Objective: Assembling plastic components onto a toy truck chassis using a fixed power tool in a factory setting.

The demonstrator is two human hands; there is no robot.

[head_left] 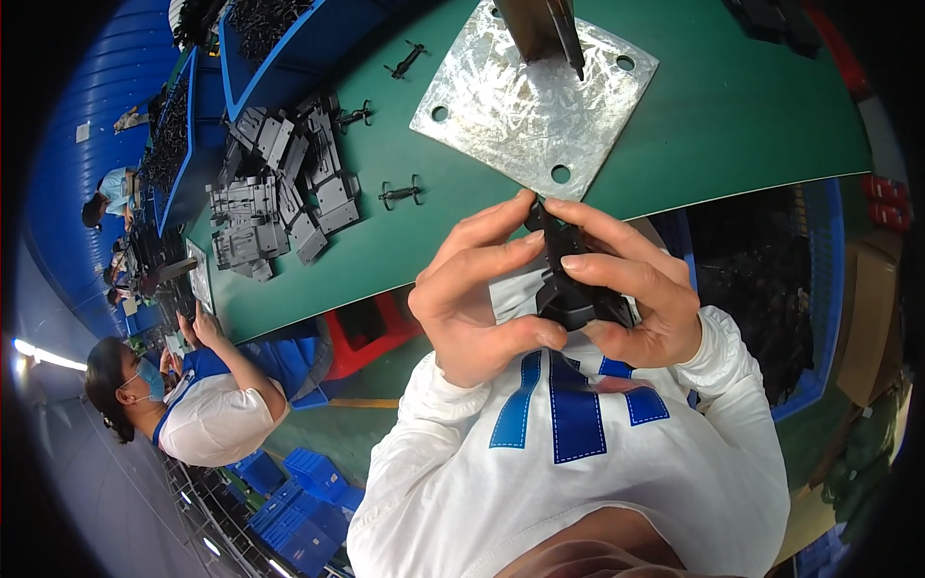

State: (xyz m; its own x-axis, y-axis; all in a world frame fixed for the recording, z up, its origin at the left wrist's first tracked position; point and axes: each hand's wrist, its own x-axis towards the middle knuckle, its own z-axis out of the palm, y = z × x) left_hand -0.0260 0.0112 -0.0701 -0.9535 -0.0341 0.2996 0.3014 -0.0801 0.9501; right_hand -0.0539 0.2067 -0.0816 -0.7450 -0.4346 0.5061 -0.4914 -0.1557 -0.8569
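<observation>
Between my two hands, close to my chest, is a black moulded plastic part, long and narrow with a wider lower end. My left hand grips its left side with thumb and fingers. On the other side my right hand holds it too, the thumb across its face. The fingers cover much of the part. Just beyond my fingertips lies a square metal plate with corner holes; an upright post and a dark pointed tool rise from it.
A heap of black plastic parts lies on the green table, with small black clips nearby. Blue bins of black pieces stand at the far left. Another blue bin is at right. A masked co-worker works at left.
</observation>
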